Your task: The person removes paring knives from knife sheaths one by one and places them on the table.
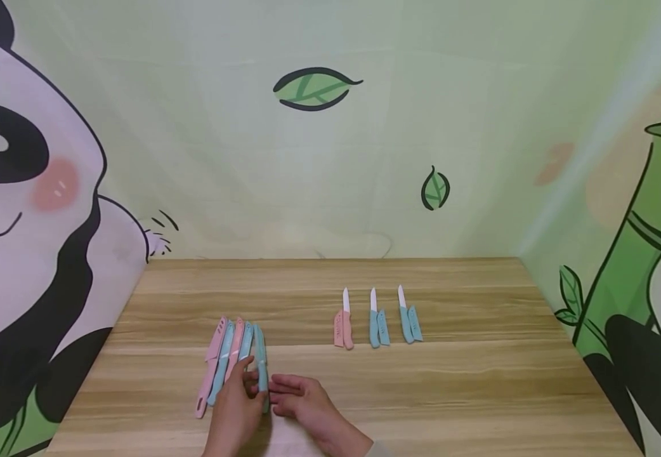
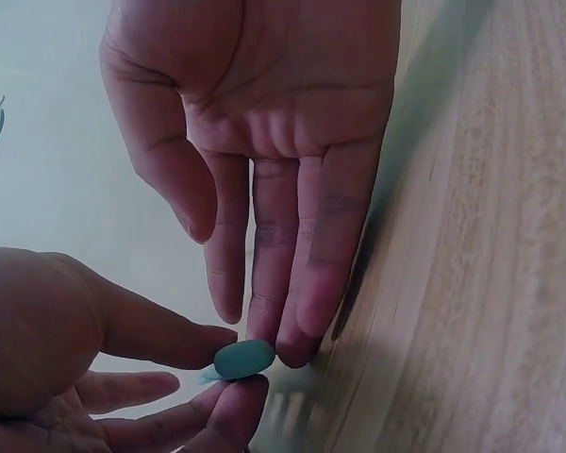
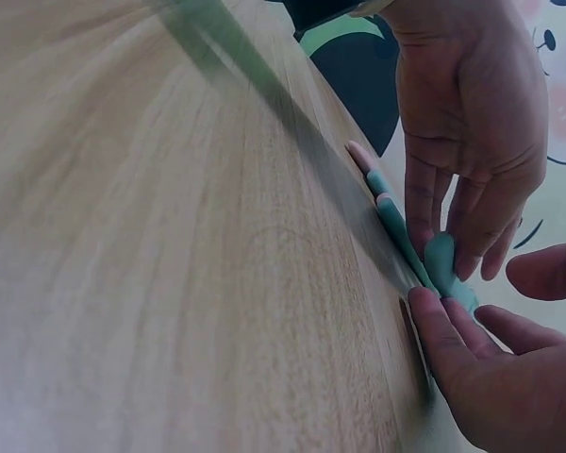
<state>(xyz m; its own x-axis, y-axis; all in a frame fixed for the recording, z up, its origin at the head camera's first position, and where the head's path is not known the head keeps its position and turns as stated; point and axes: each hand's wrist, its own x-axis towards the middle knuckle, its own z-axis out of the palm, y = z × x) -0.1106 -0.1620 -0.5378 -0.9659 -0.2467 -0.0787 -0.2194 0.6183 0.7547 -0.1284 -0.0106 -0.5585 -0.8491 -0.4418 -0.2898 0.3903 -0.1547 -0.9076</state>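
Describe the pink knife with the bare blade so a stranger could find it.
On the wooden table, find three bare white blades. Leftmost is the pink-handled paring knife, its pink sheath at left; both neighbouring knives are blue-handled.

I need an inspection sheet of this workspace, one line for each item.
Surface: flat wood-grain tabletop
Work items: row of two slim pink knives, two blue knives and one teal knife, all sheathed; three bare white-bladed knives, one pink-handled, two blue-handled, each beside its same-coloured sheath
Clutter: nothing seen
Grips: left grip pinches the teal knife; right grip, fingers extended, beside it; contact unclear
Cables: nothing seen
Surroundings: pale green backdrop printed with panda, leaves and bamboo
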